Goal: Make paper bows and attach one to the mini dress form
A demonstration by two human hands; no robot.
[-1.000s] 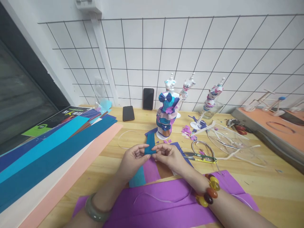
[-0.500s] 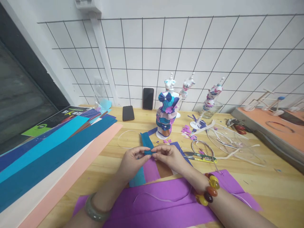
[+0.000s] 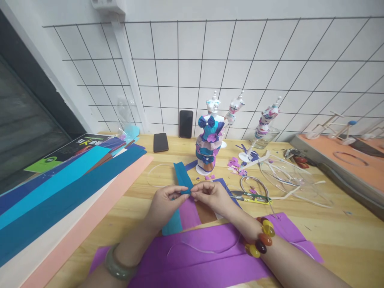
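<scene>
1. A teal strip (image 3: 182,174) is pinched at its near end by the fingers of the left hand (image 3: 165,205) and right hand (image 3: 214,197), above the surface (image 3: 300,204).
2. The gripped end appears bunched, while the far length is left flat; the gathering is judged only partly done.
3. A dress form (image 3: 209,144) beyond is already clad in bands and a bow.
4. White and yellow characters are printed on a black-and-green cover (image 3: 87,146), too slanted to be read; no brand is seen on the upright phone (image 3: 186,124).
</scene>
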